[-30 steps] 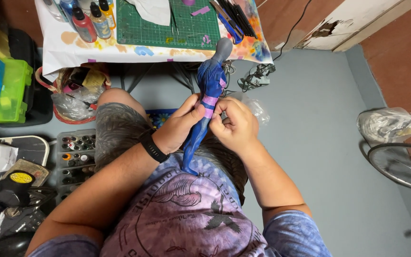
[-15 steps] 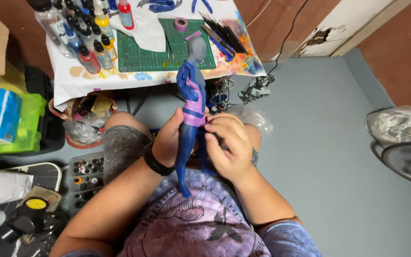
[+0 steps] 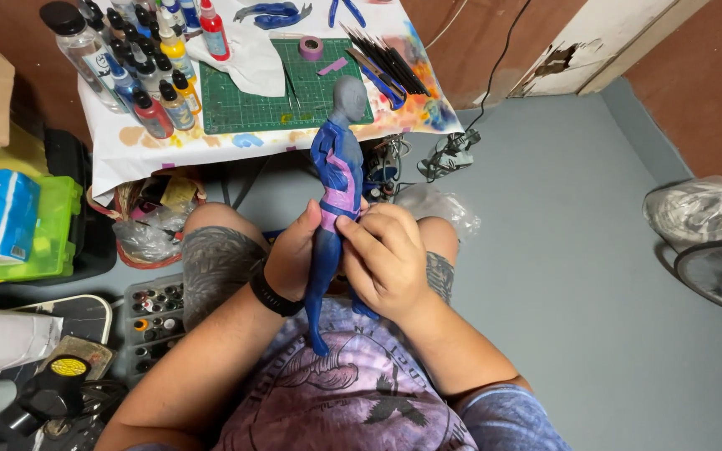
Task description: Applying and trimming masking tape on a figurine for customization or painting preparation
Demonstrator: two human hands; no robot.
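A tall blue figurine with a grey head and purple masking tape round its waist stands upright over my lap. My left hand grips it from the left at the hips, a black band on that wrist. On the other side my right hand has its fingers pressed on the purple tape at the waist. The legs run down between both hands to my shirt.
A small table ahead carries a green cutting mat, paint bottles, brushes, a tape roll and a white cloth. A green box and a paint tray sit at left. Grey floor lies to the right, with a plastic bag.
The view has tilted so that the table and figurine appear lower in frame. The figurine has shifted slightly left and more upright in my hands, which keep hold of its waist.
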